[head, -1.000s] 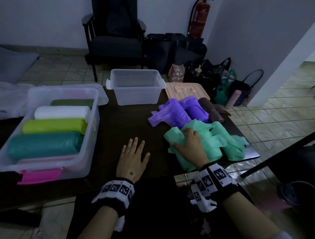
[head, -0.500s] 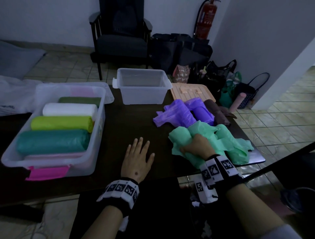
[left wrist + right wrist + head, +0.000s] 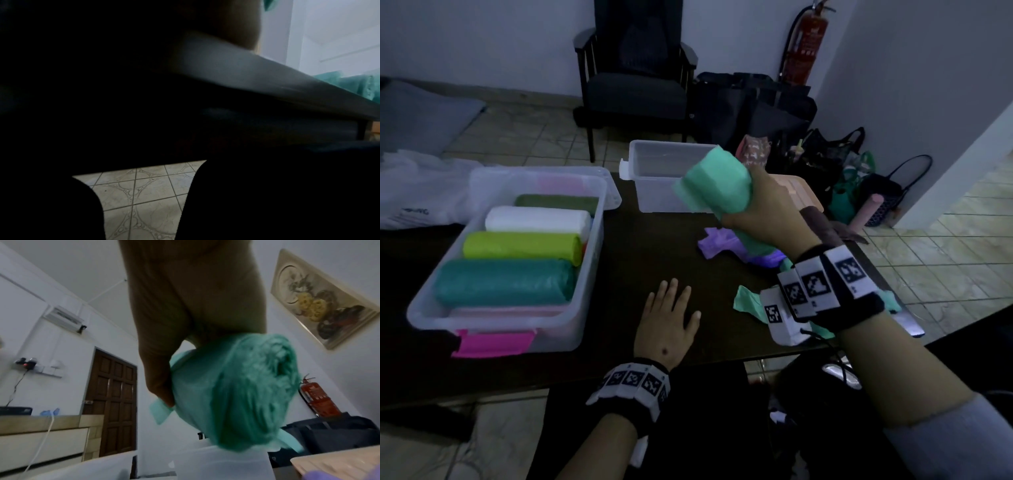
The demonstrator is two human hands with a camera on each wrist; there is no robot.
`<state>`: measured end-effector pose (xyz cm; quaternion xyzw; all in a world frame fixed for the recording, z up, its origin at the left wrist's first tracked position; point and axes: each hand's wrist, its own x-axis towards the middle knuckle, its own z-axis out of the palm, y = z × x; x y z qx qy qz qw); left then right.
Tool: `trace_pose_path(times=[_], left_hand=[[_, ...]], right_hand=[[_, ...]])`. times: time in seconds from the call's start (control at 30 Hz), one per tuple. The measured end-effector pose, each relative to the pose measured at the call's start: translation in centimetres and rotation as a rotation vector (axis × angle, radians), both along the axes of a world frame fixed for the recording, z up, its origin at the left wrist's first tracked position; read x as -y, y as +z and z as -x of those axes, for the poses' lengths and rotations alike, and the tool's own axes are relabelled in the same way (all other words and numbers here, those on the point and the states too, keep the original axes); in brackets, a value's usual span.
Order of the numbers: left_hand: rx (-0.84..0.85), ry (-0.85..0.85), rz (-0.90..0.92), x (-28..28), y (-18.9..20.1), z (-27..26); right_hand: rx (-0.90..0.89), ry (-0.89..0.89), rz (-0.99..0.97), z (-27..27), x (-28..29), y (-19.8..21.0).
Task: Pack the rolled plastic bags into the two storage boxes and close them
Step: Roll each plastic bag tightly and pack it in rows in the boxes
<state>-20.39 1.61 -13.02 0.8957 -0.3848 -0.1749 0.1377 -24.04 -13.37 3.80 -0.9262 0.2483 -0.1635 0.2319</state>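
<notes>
My right hand (image 3: 756,209) grips a mint green bag roll (image 3: 714,183) in the air, just in front of the small clear box (image 3: 650,178) at the table's far side. In the right wrist view the mint green bag roll (image 3: 236,394) fills the middle, with my fingers (image 3: 160,382) curled round it. My left hand (image 3: 669,323) lies flat on the dark table, fingers spread. The big clear box (image 3: 589,274) at the left holds teal (image 3: 500,281), lime (image 3: 520,246), white and dark green rolls. Purple bags (image 3: 717,241) and more mint bags (image 3: 746,301) lie on the table at the right.
A tan lid (image 3: 801,192) lies right of the small box, a brown roll (image 3: 822,226) beside it. The big box has a pink latch (image 3: 494,342). Behind the table stand a dark chair (image 3: 635,85), black bags (image 3: 753,106) and a fire extinguisher (image 3: 806,41).
My right hand closed on a mint green roll in the pile and lifted it up and forward toward the small box. The left hand stayed flat on the table.
</notes>
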Motion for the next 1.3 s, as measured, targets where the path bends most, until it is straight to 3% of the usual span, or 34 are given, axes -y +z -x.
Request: trace_pose_path(times=[0.07, 0.17, 0.3, 0.37, 0.43, 0.5, 0.7, 0.87, 1.3], left_hand=[[-0.004, 0.000, 0.023, -0.1, 0.0, 0.0], [-0.040, 0.036, 0.171, -0.4, -0.3, -0.1], [-0.071, 0.421, 0.733, -1.1, -1.0, 0.0], [-0.090, 0.584, 0.829, -1.3, -0.8, -0.3], [-0.177, 0.662, 0.839, -1.4, -0.5, -1.0], [-0.217, 0.633, 0.804, -1.7, -0.6, -1.6], [-0.076, 0.216, 0.643, -3.3, -0.1, -3.6], [0.021, -0.059, 0.472, -2.8, 1.5, -4.2], [0.080, 0.116, 0.376, -1.6, 3.9, -2.8]], right_hand=[[-0.041, 0.051, 0.049, -0.7, -0.5, -0.7], [-0.274, 0.102, 0.162, -1.0, -1.1, -2.8], [-0.514, 0.143, 0.112, -0.9, -1.8, -7.0], [-0.636, 0.181, 0.092, -0.8, -2.1, -9.1], [-0.694, 0.238, 0.075, -0.8, -2.2, -10.5], [-0.692, 0.285, 0.089, -0.8, -2.0, -11.0], [-0.504, 0.229, 0.073, 0.2, -1.6, -9.9], [-0.566, 0.230, 0.072, 0.9, -1.1, -9.6], [-0.514, 0.262, 0.148, 1.0, -1.5, -10.0]])
